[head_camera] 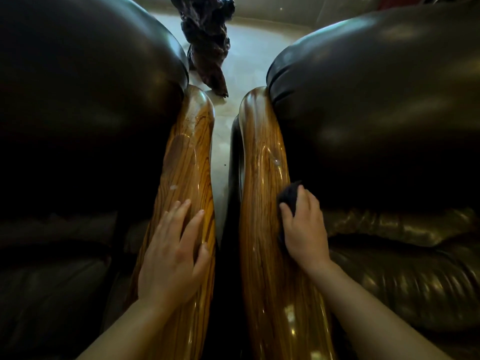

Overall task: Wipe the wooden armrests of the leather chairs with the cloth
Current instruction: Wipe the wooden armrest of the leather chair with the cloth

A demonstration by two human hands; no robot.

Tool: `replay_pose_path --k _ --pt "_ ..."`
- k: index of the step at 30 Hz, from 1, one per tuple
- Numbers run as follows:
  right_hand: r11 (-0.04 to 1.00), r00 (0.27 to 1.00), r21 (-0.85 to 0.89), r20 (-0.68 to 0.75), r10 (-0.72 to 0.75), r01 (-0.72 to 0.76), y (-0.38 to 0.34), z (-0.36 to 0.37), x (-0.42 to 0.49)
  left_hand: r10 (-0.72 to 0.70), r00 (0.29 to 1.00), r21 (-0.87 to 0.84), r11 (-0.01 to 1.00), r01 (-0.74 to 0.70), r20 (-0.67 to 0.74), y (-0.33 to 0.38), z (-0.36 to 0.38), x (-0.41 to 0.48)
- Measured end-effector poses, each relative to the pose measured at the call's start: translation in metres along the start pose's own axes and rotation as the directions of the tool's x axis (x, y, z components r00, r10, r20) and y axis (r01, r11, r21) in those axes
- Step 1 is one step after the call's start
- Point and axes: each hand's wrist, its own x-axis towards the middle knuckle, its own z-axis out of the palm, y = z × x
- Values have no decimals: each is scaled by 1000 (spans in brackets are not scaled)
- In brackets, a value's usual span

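Visibly glossy, striped-grain wooden armrests (pixel 262 178), dark cloth (pixel 289 197) under right hand (pixel 305 232).

Right hand (pixel 305 229) presses dark cloth (pixel 289 197) on right armrest (pixel 262 162).

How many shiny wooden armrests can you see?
2. The left armrest runs up the middle-left with the bare left hand flat on it. The right armrest is beside it, where the right hand presses a dark cloth. Others may be out of view.
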Motion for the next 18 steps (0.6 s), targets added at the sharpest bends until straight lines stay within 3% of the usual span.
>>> replay_pose_path --k 2,7,12,18 --pt "995 996 64 -32 85 -82 -13 4 31 -1 1000 -4 1000 1 -11 -1 1 0" --pt "975 981 192 -129 142 -115 -38 12 94 1 1000 10 1000 -1 -25 -3 3 -1" --pt "996 996 -20 -17 -86 85 -36 11 86 6 1000 20 1000 -6 -7 -5 3 -1" --pt "865 901 -281 3 -433 416 -18 -14 37 -8 1000 19 1000 8 7 -2 1 0"
